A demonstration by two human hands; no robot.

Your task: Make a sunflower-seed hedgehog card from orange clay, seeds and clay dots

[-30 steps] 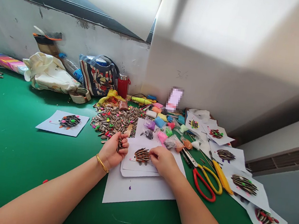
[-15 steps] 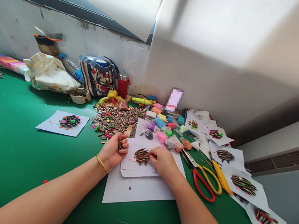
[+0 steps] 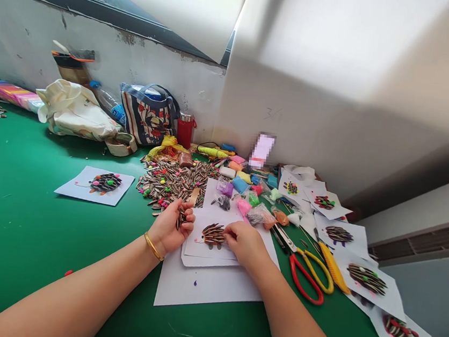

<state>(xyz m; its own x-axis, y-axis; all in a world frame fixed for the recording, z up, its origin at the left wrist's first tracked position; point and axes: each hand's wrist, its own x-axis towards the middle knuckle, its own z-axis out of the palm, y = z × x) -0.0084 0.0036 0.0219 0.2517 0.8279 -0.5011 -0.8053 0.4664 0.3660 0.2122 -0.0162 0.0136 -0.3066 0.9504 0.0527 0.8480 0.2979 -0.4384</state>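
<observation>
My left hand [image 3: 172, 226], with a gold bangle at the wrist, is curled around several striped sunflower seeds [image 3: 181, 218]. My right hand [image 3: 243, 242] is pinched at the right edge of a seed hedgehog [image 3: 212, 234]; whatever its fingertips hold is too small to make out. The hedgehog has a pink nose and lies on white paper [image 3: 198, 260], stacked over a larger sheet [image 3: 210, 291]. Behind my left hand spreads a heap of seeds [image 3: 178, 179] with small coloured balls among them.
Right of my hand lie red-and-yellow scissors [image 3: 302, 266] and a yellow cutter [image 3: 334, 267]. Finished hedgehog cards [image 3: 393, 301] line the right edge; another card [image 3: 80, 190] is at left. Bagged coloured clay [image 3: 242, 184], bags [image 3: 79, 111] and a red flask [image 3: 184, 131] stand behind.
</observation>
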